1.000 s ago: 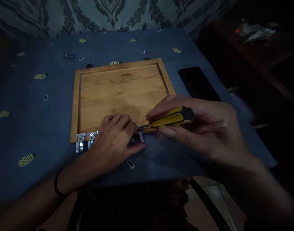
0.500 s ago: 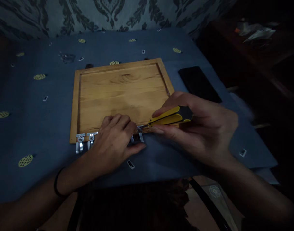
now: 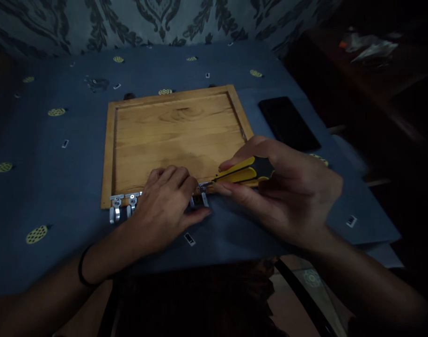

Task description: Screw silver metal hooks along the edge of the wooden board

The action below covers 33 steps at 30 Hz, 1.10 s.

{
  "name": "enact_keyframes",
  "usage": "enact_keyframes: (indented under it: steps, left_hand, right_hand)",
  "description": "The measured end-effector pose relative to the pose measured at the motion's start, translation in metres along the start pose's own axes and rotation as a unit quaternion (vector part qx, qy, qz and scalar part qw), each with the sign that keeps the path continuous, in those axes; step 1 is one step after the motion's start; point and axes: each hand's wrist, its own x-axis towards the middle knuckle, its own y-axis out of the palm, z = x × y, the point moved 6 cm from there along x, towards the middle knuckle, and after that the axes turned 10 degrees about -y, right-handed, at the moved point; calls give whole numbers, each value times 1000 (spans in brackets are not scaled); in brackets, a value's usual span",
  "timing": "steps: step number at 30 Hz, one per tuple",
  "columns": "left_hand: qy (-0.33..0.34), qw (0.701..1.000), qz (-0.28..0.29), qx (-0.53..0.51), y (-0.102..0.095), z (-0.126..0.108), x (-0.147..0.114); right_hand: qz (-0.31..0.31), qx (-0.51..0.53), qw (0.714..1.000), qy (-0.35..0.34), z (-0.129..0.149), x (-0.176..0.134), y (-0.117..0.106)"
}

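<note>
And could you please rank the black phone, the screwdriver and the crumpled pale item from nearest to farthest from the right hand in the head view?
1. Screwdriver: held in the right hand.
2. Black phone: just beyond the hand.
3. Crumpled pale item: far upper right.

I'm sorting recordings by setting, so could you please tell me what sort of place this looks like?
Probably a room in a home: a cloth with yellow prints, a leaf-patterned backdrop behind it, and a phone beside the board.
</note>
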Motion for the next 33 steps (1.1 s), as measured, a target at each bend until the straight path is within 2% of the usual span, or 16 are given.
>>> enact_keyframes:
  steps: [3,7,9,15,25,28,33]
  left_hand:
    - [-4,1000,5,5,0,0,0]
    - [-14,1000,19,3,0,0,0]
    - [-15,1000,23,-1,0,1,1]
    - [-12,1000,23,-7,1,1,0]
    - [-10,1000,28,-6,-1,0,1]
    - [-9,1000,25,-5,0,0,1]
    - [0,1000,4,-1,-1,-1,0]
  right_hand:
    - [-25,-7,1000,2,2,-1,-1]
    - [-129,-26,990,47,4,-4,-11]
    - [-154,-46,986,44,8,-5,-16]
    - [-93,-18,994,48,3,-7,-11]
    - [-88,-11,995,42,1,-7,-6]
    - [-68,-15,997,41,1,-6,-4]
    - [-24,-65,998,-3,3,0,-3]
